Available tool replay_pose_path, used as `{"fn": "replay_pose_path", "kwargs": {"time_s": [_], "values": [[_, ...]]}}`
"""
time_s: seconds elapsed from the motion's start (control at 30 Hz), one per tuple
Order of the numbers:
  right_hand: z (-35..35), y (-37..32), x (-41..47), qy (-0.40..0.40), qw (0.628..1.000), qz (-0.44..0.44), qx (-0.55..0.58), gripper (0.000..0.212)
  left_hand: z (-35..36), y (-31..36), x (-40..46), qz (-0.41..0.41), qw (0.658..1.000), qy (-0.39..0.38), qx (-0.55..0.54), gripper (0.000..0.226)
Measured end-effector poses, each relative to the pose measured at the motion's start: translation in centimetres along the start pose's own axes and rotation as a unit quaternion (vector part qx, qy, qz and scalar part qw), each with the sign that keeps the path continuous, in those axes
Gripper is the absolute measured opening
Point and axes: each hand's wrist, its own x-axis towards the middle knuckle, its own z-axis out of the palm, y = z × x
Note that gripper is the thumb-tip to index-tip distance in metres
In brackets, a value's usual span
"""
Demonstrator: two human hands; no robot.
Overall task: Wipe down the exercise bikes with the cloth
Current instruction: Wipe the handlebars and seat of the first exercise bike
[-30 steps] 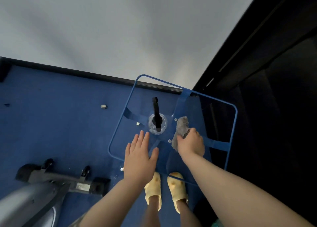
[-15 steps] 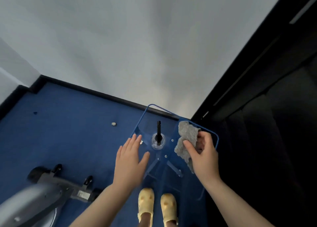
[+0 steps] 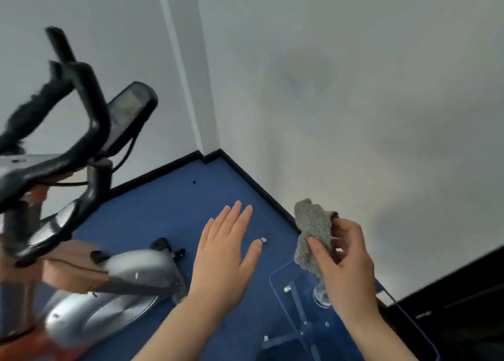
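- At the left of the frame I see the black-and-silver exercise bike: its curved black handlebars fill the upper left, blurred, with a dark tilted console screen just to their right and a silver flywheel housing in the lower left.
- Behind it, blue carpet runs up to a black skirting strip where two pale grey walls meet in a corner.
- My left hand sits at lower centre, forearm rising from the bottom edge, palm down, fingers straight and close together, thumb spread to the right. It holds nothing and hovers over the carpet, apart from the bike.
- A small pale round object lies on the carpet just beside the thumb tip.
- My right hand is right of centre, raised, fingers curled and thumb pressed, gripping the crumpled grey cloth, which sticks up from the fingers, well apart from the bike.
- Under that hand, at lower right, is a clear table top with a blue rim.
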Motion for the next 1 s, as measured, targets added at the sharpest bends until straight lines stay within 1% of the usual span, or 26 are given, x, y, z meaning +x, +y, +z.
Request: {"fn": "replay_pose_path", "kwargs": {"time_s": [0.03, 0.1, 0.13, 0.2, 0.27, 0.37, 0.43, 0.5, 0.57, 0.67, 0.73, 0.87, 1.0], "values": [[1.6, -1.1, -0.1, -0.028, 0.999, -0.018, 0.011, 0.035, -1.5, -1.0, -1.1, -0.024, 0.999, 0.022, 0.005, 0.070], [3.0, -2.4, -0.4, -0.054, 0.998, -0.036, 0.027, 0.042, -3.1, -1.5, -2.5, -0.041, 0.998, 0.039, 0.007, 0.068], [4.2, -3.3, -0.7, -0.078, 0.995, -0.051, 0.033, 0.043, -4.1, -2.2, -3.5, -0.055, 0.997, 0.054, 0.015, 0.067], [6.8, -5.2, -1.9, -0.127, 0.988, -0.084, 0.035, 0.042, -6.5, -3.6, -6.0, -0.086, 0.992, 0.084, 0.027, 0.064], [9.1, -7.1, -3.3, -0.159, 0.979, -0.121, 0.038, 0.037, -8.8, -4.8, -8.3, -0.106, 0.987, 0.120, 0.027, 0.061], [12.3, -9.9, -5.6, -0.177, 0.968, -0.173, 0.038, 0.031, -12.0, -6.9, -11.4, -0.143, 0.976, 0.164, 0.023, 0.061], [14.2, -11.3, -7.1, -0.187, 0.963, -0.190, 0.043, 0.027, -13.9, -8.3, -13.1, -0.153, 0.969, 0.193, 0.017, 0.061], [16.2, -12.5, -8.7, -0.198, 0.958, -0.202, 0.046, 0.027, -15.7, -10.1, -14.5, -0.162, 0.964, 0.211, 0.009, 0.061], [18.5, -13.7, -10.4, -0.204, 0.956, -0.205, 0.049, 0.029, -17.6, -12.2, -15.9, -0.170, 0.961, 0.216, 0.007, 0.063], [22.2, -15.2, -13.1, -0.193, 0.958, -0.206, 0.050, 0.034, -20.7, -15.9, -17.9, -0.172, 0.962, 0.211, 0.006, 0.062], [24.5, -16.3, -14.7, -0.175, 0.965, -0.191, 0.048, 0.036, -22.9, -18.6, -19.0, -0.172, 0.966, 0.195, 0.012, 0.058], [28.8, -18.4, -17.2, -0.140, 0.976, -0.163, 0.046, 0.032, -26.5, -23.7, -20.4, -0.163, 0.973, 0.160, 0.022, 0.054], [31.7, -19.6, -18.3, -0.113, 0.983, -0.142, 0.025, 0.036, -28.3, -27.4, -20.4, -0.150, 0.979, 0.140, 0.006, 0.052]]}}
